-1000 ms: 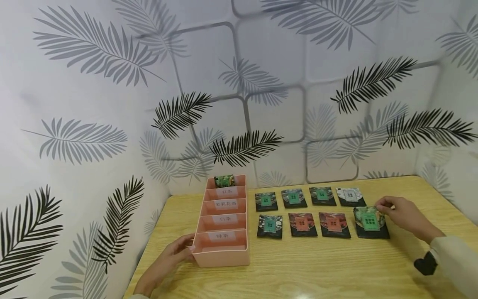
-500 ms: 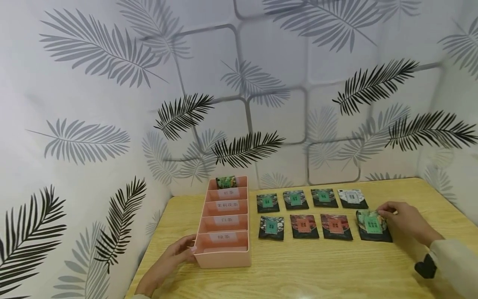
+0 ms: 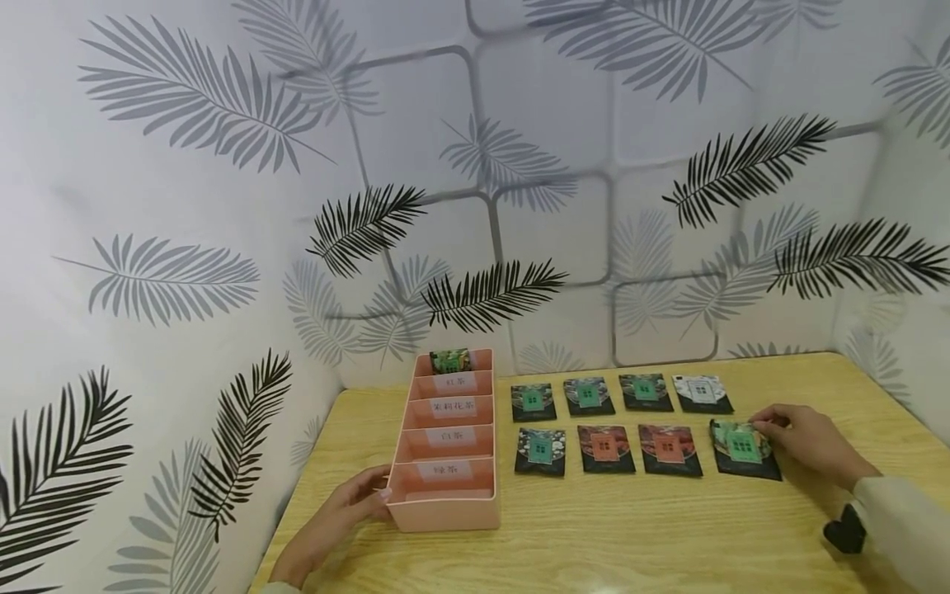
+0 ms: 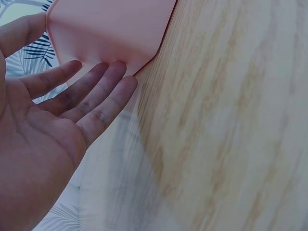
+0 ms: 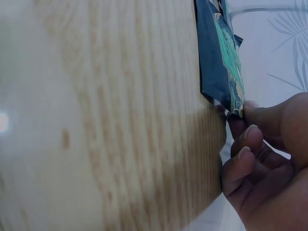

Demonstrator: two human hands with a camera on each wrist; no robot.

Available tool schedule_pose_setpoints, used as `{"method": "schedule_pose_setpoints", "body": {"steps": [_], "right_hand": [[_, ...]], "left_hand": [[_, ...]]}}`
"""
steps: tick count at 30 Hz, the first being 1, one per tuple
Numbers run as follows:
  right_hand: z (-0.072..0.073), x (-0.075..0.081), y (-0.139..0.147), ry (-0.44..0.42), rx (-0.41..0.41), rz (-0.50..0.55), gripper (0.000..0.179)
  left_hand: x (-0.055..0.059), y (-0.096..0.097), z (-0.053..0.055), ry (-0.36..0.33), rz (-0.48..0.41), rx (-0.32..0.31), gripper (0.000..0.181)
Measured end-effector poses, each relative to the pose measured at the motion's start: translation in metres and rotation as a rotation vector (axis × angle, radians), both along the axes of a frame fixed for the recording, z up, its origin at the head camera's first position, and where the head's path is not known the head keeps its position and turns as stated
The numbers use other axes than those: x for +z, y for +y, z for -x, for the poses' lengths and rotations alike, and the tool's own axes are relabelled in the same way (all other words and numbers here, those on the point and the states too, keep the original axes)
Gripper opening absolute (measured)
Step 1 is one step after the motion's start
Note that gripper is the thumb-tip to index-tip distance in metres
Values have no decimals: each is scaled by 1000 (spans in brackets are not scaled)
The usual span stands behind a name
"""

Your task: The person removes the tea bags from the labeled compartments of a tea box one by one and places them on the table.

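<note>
My right hand [image 3: 811, 441] pinches the upper right corner of a black tea sachet [image 3: 745, 450] with a green label. Thumb and forefinger meet on that corner in the right wrist view, and the sachet [image 5: 226, 62] is tilted up off the wood there. At the near left corner of a long pink divided box [image 3: 445, 516], my left hand [image 3: 337, 520] rests its thumb on the rim. Its nearly straight fingers [image 4: 98, 115] touch the box's outer wall in the left wrist view. One green-patterned sachet [image 3: 450, 361] stands in the box's farthest compartment.
Several flat sachets lie in two rows: green-labelled ones [image 3: 590, 396], a white one [image 3: 702, 393] and two red ones [image 3: 670, 450]. Handwritten paper labels [image 3: 453, 407] mark the box's dividers. A leaf-patterned wall covering [image 3: 549, 239] rises behind the wooden table [image 3: 631, 536].
The pinched sachet and my right hand have shifted slightly right and down in the head view, and the sachet now lies lower toward the table. My left hand stays at the box.
</note>
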State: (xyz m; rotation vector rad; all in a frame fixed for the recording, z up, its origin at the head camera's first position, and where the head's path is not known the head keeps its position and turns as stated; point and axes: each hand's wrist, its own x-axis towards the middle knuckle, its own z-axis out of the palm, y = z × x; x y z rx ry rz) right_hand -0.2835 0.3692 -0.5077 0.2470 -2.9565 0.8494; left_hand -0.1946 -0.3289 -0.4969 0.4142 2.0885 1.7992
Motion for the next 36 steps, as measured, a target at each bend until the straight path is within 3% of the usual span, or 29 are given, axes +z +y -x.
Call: {"method": "schedule_pose_setpoints", "body": {"steps": [12,17,24,36], "right_hand": [[-1,5,-2,-15,11,29,40],[1,8,-4,36,3,19,41],[3,20,-16,-5,-2,101,50],[8,36,-43,11,43,147,47]], "left_hand": [[-2,-3,1,24,-8,-5,46],[-1,-2,1,3,-4,1,47],[-2,1,0,3,-17,1,46],[-3,1,0,-8,-9,10,45]]}}
